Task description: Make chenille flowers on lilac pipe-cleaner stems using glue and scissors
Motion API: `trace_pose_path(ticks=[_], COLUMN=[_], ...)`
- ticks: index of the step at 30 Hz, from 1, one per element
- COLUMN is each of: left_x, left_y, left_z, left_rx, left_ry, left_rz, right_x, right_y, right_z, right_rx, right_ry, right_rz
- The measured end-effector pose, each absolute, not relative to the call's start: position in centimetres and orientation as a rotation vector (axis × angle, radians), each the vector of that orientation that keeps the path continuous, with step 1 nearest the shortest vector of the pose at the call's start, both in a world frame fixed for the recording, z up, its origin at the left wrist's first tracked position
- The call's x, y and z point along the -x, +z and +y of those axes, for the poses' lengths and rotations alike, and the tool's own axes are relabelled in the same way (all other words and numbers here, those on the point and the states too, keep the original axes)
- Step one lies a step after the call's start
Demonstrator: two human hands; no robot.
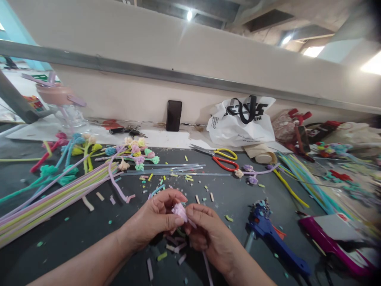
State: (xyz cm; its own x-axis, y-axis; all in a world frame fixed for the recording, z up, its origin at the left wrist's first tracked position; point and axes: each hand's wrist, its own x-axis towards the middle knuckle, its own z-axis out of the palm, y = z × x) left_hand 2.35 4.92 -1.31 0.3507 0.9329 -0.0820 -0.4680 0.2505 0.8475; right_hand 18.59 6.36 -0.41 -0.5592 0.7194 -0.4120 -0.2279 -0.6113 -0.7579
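A small pale pink-lilac fuzzy flower [179, 212] is held between both hands at the lower middle of the head view. My left hand [157, 214] pinches it from the left, thumb and fingers closed on it. From the right, my right hand [205, 228] has thumb and fingers closed around its base and stem. A thin lilac stem [207, 267] hangs down below my right hand. Cut bits of lilac and green pipe cleaner [162, 256] lie on the dark table just beneath the hands.
Pipe cleaner bundles [59, 190] and fuzzy flowers [139, 151] lie left. Scissors [218, 154], a phone [174, 115] and a white bag [242, 127] are at the back. Right are a blue glue gun [274, 238] and a magenta tool [330, 238].
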Motion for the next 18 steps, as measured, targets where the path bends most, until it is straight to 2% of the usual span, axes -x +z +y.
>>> trace_pose_path(ticks=[18], left_x=[-2.41], left_y=[-1.88], left_z=[4.95], left_rx=[-0.974], left_ry=[1.075], left_rz=[0.712], right_x=[-18.39], right_y=[0.53], right_z=[6.23], right_rx=[0.964], right_ry=[2.129], right_rz=[-0.866])
